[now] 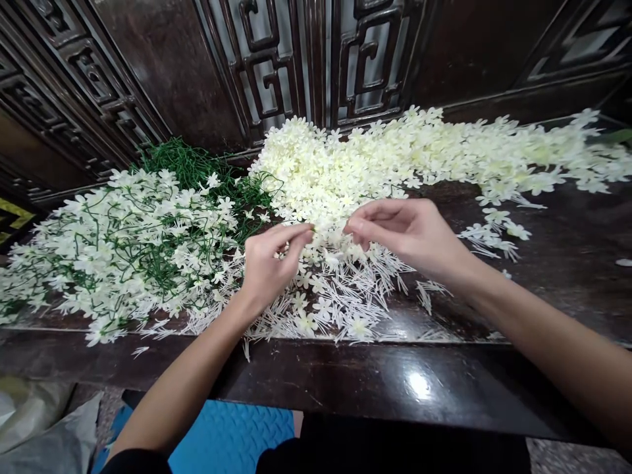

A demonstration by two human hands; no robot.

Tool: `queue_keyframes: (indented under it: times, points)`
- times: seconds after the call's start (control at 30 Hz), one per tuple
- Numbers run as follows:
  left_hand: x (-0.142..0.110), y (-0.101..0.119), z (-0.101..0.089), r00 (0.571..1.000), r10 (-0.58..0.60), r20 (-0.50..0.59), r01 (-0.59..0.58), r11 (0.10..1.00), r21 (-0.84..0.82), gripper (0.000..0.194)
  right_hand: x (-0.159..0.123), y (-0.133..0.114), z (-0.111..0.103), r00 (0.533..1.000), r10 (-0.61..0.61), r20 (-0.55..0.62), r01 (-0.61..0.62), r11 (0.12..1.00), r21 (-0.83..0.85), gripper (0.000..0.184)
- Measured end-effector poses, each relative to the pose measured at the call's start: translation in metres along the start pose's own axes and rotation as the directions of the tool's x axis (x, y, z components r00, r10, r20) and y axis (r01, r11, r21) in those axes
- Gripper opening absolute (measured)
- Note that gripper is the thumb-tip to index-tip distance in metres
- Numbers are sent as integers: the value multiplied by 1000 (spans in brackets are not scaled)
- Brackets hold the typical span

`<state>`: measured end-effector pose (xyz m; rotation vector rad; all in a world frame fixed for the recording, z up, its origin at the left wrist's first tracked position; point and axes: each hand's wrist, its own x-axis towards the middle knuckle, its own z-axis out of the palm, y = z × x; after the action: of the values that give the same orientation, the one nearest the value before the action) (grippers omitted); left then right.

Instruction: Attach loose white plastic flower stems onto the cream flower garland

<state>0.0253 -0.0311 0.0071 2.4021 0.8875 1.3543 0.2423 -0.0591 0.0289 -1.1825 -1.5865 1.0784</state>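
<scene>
My left hand (270,264) is closed, thumb and forefinger pinched together over the middle of the bench. A short way to its right, my right hand (417,240) has its fingertips pressed together in a pinch too. Whatever sits in either pinch is too small to make out. Behind both hands rises a pile of loose pale-yellow artificial flower heads (316,164). Under them lie scattered thin white stamen-like sticks (355,289), with a few petals among these. To the left spreads a heap of white artificial flowers on green stems (123,243).
A tangle of bare green stems (182,161) lies behind the white-flower heap. Dark carved wooden panels (320,66) back the glossy dark bench (345,375). Below its front edge are a blue foam mat (232,434) and pale plastic bags (44,421).
</scene>
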Motion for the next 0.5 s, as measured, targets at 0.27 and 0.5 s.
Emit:
queue_keyframes:
  times: [0.27, 0.5]
  points:
    - [10, -12, -14, 877, -425, -225, 388, 901, -193, 15, 9, 13, -15, 961, -26, -277, -23, 985, -174, 7]
    - [10, -21, -18, 811, -505, -296, 431, 857, -282, 21, 13, 18, -20, 944, -67, -324, -40, 949, -312, 9]
